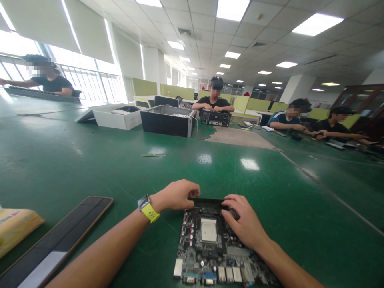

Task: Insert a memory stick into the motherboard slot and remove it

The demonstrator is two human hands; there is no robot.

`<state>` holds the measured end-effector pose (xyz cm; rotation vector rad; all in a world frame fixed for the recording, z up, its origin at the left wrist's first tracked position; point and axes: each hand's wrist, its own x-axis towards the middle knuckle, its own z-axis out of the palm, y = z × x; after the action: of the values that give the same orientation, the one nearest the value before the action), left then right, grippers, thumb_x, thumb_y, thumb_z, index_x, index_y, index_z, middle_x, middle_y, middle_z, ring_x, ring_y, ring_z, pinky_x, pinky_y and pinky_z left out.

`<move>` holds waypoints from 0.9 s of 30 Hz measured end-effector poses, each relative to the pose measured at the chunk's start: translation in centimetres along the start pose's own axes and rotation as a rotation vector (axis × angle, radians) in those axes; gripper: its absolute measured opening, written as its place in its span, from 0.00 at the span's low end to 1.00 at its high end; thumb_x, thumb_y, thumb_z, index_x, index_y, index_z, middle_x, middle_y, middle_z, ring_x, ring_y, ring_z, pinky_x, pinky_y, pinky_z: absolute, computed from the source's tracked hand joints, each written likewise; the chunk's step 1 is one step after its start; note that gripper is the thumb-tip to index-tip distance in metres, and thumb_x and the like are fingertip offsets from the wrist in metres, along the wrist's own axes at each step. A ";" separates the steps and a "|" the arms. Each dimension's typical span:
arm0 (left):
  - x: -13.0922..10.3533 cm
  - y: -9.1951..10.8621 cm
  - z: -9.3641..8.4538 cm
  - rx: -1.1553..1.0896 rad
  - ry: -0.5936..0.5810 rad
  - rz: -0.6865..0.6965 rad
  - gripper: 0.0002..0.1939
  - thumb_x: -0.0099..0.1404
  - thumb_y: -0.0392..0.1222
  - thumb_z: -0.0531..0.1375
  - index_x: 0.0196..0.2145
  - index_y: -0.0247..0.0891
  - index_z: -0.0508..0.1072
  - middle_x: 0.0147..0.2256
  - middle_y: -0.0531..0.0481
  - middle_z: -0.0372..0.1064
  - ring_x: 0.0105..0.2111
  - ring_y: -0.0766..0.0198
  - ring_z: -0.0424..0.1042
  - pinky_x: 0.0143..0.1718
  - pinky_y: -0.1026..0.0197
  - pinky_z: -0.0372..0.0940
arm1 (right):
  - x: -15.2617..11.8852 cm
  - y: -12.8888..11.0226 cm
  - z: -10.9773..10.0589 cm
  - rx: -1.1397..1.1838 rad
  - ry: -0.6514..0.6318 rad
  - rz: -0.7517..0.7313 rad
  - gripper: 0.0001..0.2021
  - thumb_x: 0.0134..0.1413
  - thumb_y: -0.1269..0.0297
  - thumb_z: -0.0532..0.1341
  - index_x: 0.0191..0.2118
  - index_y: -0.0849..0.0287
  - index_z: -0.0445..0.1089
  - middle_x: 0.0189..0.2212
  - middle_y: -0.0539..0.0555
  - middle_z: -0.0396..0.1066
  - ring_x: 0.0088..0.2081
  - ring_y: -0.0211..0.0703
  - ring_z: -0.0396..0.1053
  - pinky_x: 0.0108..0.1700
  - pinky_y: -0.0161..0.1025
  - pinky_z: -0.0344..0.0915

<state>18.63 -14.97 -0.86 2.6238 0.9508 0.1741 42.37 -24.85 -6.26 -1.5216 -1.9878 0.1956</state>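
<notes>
A motherboard (pixel 192 240) lies flat on the green table, with its ports facing me and a silver processor (pixel 209 231) in its socket. Along the board's far edge, a thin dark RAM stick (pixel 208 203) stands on its long side; I cannot tell whether it sits fully in a slot. My left hand (pixel 180 194), above a wrist with a yellow-strapped watch (pixel 149 208), has its fingers curled at the stick's left end. At the other end, my right hand (pixel 243 220) closes thumb and fingers on it, covering part of the board's right side.
On the left lie a phone (pixel 60 240) and a yellow packet (pixel 16 228). Farther off are a thin stick (pixel 153 155), a dark computer case (pixel 165 122) and a white box (pixel 118 118). A person (pixel 214 102) across the table handles another case (pixel 216 118); others sit at both sides.
</notes>
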 end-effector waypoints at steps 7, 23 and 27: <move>0.0 -0.1 0.1 0.002 0.005 0.000 0.11 0.50 0.36 0.58 0.34 0.41 0.72 0.33 0.52 0.72 0.33 0.63 0.69 0.35 0.64 0.62 | -0.1 -0.1 -0.1 0.001 -0.005 0.007 0.09 0.55 0.63 0.57 0.40 0.55 0.72 0.44 0.56 0.68 0.49 0.49 0.62 0.50 0.47 0.61; 0.2 -0.2 0.4 0.029 0.023 0.001 0.10 0.49 0.35 0.57 0.32 0.41 0.72 0.31 0.52 0.71 0.31 0.63 0.68 0.32 0.65 0.60 | 0.0 0.0 0.0 0.001 0.002 -0.009 0.09 0.56 0.63 0.57 0.41 0.56 0.71 0.43 0.56 0.69 0.47 0.49 0.63 0.49 0.47 0.61; 0.2 -0.4 0.5 0.016 0.030 0.010 0.11 0.49 0.35 0.57 0.33 0.41 0.72 0.31 0.52 0.71 0.31 0.63 0.68 0.32 0.65 0.60 | 0.0 -0.1 0.0 0.002 0.002 -0.003 0.09 0.56 0.64 0.57 0.41 0.56 0.71 0.43 0.56 0.68 0.47 0.49 0.63 0.49 0.46 0.60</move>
<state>18.66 -14.74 -1.47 2.6479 0.9534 0.2096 42.32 -24.89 -6.18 -1.5174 -1.9871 0.1947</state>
